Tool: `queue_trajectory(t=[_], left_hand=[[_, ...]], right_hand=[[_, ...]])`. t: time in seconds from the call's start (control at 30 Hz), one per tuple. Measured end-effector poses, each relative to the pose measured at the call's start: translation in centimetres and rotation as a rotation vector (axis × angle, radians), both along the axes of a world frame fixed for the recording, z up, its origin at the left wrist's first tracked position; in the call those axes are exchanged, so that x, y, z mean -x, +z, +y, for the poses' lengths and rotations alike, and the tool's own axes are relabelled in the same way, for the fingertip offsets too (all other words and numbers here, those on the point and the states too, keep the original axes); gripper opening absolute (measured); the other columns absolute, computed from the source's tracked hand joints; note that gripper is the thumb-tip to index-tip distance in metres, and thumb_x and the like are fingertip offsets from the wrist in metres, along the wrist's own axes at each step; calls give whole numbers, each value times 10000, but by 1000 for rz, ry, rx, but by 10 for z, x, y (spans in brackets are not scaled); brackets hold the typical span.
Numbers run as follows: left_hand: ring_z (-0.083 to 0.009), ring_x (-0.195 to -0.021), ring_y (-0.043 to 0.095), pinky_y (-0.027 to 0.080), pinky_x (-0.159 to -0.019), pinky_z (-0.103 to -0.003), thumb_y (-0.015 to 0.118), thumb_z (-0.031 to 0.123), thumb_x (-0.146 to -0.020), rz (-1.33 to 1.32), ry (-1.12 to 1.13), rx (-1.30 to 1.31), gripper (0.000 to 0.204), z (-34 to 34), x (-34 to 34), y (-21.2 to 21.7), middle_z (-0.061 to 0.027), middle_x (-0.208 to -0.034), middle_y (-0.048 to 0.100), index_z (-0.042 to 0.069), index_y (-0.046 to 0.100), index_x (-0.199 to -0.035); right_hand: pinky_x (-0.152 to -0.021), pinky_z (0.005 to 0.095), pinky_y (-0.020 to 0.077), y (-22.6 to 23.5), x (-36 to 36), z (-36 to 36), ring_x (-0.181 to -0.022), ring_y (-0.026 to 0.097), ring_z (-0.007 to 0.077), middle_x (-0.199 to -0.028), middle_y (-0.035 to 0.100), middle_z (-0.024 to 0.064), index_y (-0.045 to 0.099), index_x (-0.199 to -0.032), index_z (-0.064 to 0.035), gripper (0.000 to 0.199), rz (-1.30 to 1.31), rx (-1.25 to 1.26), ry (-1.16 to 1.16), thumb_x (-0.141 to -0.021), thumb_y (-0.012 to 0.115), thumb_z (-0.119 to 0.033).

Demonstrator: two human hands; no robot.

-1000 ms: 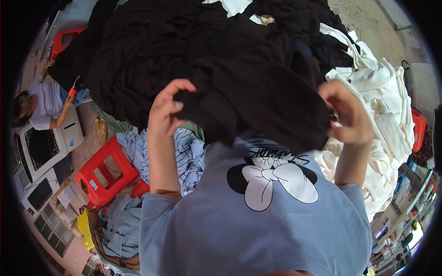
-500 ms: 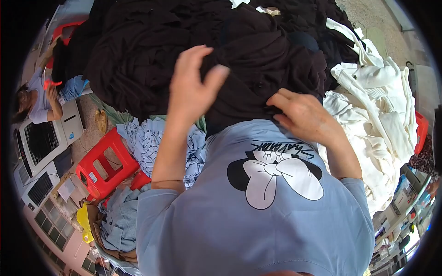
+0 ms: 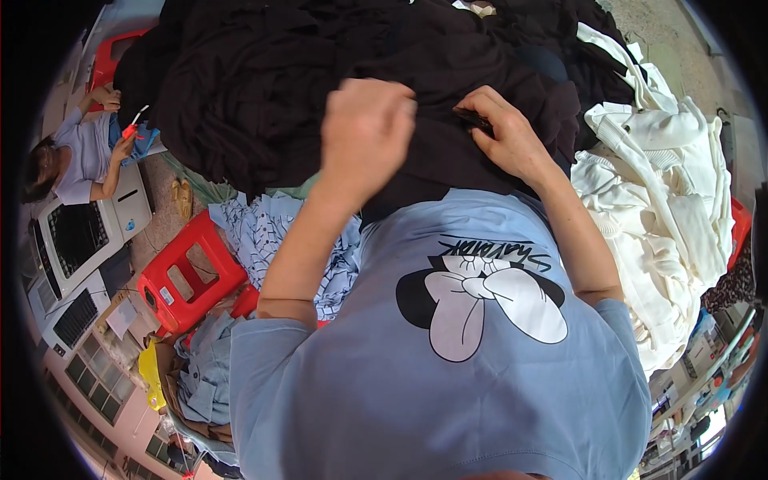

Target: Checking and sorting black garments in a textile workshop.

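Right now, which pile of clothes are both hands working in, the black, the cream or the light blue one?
The black pile. The left hand and right hand both rest on its dark fabric; the cream pile and light blue pile lie untouched.

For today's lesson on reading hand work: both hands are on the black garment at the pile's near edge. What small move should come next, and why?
Probably draw the black garment toward the body and spread it. The left hand is closed over a fold, the right hand pinches its edge, and the cloth lies bunched on the pile of black clothes, so it cannot yet be laid flat.
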State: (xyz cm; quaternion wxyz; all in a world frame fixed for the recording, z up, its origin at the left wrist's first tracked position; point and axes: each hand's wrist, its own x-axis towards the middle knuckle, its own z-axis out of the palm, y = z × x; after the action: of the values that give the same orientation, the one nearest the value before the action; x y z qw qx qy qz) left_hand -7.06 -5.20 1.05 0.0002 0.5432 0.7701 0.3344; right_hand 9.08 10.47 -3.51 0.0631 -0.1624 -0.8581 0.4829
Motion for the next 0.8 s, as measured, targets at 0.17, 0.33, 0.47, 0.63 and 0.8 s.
queue_trajectory(t=[0.17,0.33,0.47,0.63,0.8], left_hand=[[-243,-756,581,409,-755,-359,633,188,-851,-13,-296,228,170,-1,-35,-2,-81,-740,614,48,602,-761],[-349,-584,566,443,-607,-414,628,222,-872,-349,-347,584,270,-40,-34,22,-138,-597,576,41,574,-679],[-376,-693,608,478,-648,-435,624,212,-853,-476,-197,794,231,-47,-19,35,-168,-712,626,4,610,-753],[-279,-732,611,483,-670,-377,683,199,-796,-501,26,509,200,-19,-35,18,-93,-816,590,28,614,-872],[-241,-803,571,464,-684,-346,692,182,-790,-277,-106,334,219,4,-46,-9,-74,-883,586,21,626,-924]], right_hand=[[-733,318,495,7,5,-2,-854,611,240,-1017,557,72,585,-1047,-42,321,173,121,65,-748,580,75],[-739,351,497,8,12,2,-855,618,269,-989,560,73,609,-1016,-61,299,-5,65,304,-737,623,45],[-691,333,479,7,16,5,-826,594,255,-933,549,92,591,-969,-29,247,-75,-61,362,-738,612,56],[-746,308,476,-14,12,8,-846,594,218,-904,569,92,574,-949,14,172,57,54,303,-779,592,38],[-754,239,457,-13,5,15,-864,558,94,-942,605,28,593,-998,14,151,28,565,87,-854,548,1]])
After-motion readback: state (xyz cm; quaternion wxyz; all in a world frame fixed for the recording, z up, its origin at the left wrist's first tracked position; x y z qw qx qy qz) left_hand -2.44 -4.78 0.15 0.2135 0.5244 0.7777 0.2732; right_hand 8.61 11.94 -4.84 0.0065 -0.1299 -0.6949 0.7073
